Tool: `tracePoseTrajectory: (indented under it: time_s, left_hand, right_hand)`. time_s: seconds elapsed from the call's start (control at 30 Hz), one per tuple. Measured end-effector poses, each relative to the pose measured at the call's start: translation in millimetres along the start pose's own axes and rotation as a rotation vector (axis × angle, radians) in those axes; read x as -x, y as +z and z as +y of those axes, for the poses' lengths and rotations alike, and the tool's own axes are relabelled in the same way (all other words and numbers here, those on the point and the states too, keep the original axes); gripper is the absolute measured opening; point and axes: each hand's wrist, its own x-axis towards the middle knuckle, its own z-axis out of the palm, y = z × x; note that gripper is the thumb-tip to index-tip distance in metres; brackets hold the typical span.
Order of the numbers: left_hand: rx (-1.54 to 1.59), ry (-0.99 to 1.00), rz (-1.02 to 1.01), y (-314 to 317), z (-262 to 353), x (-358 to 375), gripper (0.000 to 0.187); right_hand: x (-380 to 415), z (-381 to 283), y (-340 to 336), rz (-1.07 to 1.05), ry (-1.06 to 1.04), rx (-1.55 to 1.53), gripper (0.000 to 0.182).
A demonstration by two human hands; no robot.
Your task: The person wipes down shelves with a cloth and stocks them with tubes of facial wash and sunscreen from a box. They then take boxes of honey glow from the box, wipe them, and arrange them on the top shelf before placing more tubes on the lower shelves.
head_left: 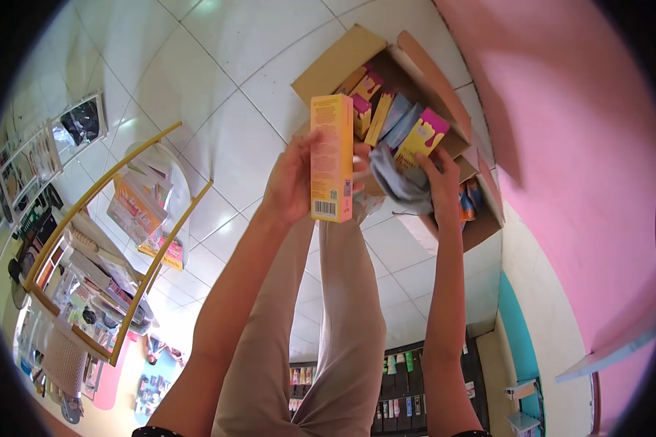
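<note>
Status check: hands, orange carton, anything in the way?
Left hand gripping orange carton. Right hand at yellow-purple carton in open cardboard box. Grey bundle between hands, possibly in the way.

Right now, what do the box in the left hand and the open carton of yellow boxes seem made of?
Held box: probably thin paperboard, smooth printed finish, judging by crisp edges. Carton: likely corrugated cardboard, brown and matte, given its stiff folded-out flaps.

We seem to be in a shop: we see a dark shelf (401, 384) with rows of small products (396, 408), clear packs (82, 121) lined up opposite, a retail box (328, 156) printed with a barcode (325, 208), and an open carton (340, 62) of brightly packaged goods (423, 136).
</note>
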Motion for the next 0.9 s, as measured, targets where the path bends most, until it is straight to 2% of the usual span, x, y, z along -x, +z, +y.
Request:
tracePoseTrajectory:
  time_s: [0.07, 0.13, 0.17, 0.23, 0.27, 0.3, 0.33, 0.37, 0.4, 0.47, 0.53, 0.57, 0.63, 0.67, 0.73, 0.8, 0.87, 0.9]
  left_hand:
    - [0.089, 0.019, -0.022, 4.6, -2.9, 15.6, 0.042]
    - [0.137, 0.003, -0.089, 10.7, -3.9, 33.9, 0.041]
    - [0.066, 0.042, -0.073, 18.5, -5.7, 43.8, 0.049]
    - [0.054, 0.062, -0.114, 40.3, -9.1, 73.9, 0.049]
    - [0.047, 0.059, -0.134, 52.8, -11.3, 91.5, 0.050]
    - [0.036, 0.087, -0.158, 65.9, -13.4, 110.2, 0.050]
    - [-0.015, 0.048, -0.117, 79.3, -15.6, 130.7, 0.050]
    - [-0.066, 0.012, -0.072, 92.9, -18.9, 152.3, 0.051]
    - [-0.087, 0.050, -0.098, 105.5, -21.0, 172.3, 0.051]
    - [-0.130, 0.046, -0.208, 129.5, -29.6, 214.2, 0.052]
    - [-0.134, 0.072, -0.215, 151.8, -35.5, 257.8, 0.052]
    - [-0.118, 0.061, -0.197, 165.1, -36.6, 275.8, 0.052]
    - [-0.226, 0.178, -0.307, 210.4, -32.3, 311.2, 0.050]
    - [-0.309, 0.266, -0.379, 230.8, -35.2, 328.1, 0.050]
    - [-0.353, 0.272, -0.407, 264.2, -48.9, 347.8, 0.052]
    - [-0.216, 0.146, -0.492, 296.3, -60.3, 369.7, 0.050]
    - [-0.364, 0.154, -0.508, 325.0, -66.8, 378.0, 0.053]
    - [-0.522, 0.278, -0.465, 340.6, -69.4, 381.9, 0.052]
  right_hand:
    - [23.8, -33.7, -8.5, -0.172, 0.035, -0.105, 0.028]
    - [51.1, -68.0, -21.3, -0.243, 0.022, -0.074, 0.030]
    - [66.1, -84.7, -28.1, -0.306, 0.033, -0.047, 0.032]
    - [101.8, -116.7, -40.9, -0.367, 0.006, -0.026, 0.034]
    - [121.2, -132.4, -46.1, -0.364, -0.020, 0.038, 0.034]
    - [141.2, -146.2, -51.4, -0.325, -0.206, 0.248, 0.031]
    - [169.3, -177.2, -52.1, -0.268, -0.176, 0.298, 0.026]
    - [191.0, -179.3, -59.8, -0.219, -0.307, 0.322, 0.025]
    - [215.1, -199.2, -66.4, -0.240, -0.293, 0.214, 0.028]
    - [267.0, -240.8, -81.7, -0.213, -0.119, 0.040, 0.028]
    - [303.3, -257.7, -101.9, -0.192, -0.366, -0.054, 0.026]
    - [321.8, -266.5, -114.8, -0.180, -0.411, -0.056, 0.026]
    - [359.0, -285.4, -144.0, -0.317, -0.137, -0.411, 0.026]
    - [377.0, -296.7, -154.9, -0.296, -0.176, -0.411, 0.026]
    - [404.5, -324.0, -166.7, -0.320, -0.192, -0.165, 0.028]
    - [426.7, -342.2, -176.7, -0.277, -0.272, -0.136, 0.028]
    - [435.3, -350.3, -189.6, -0.287, -0.320, -0.138, 0.031]
    - [434.0, -347.4, -196.9, -0.290, -0.353, -0.195, 0.029]
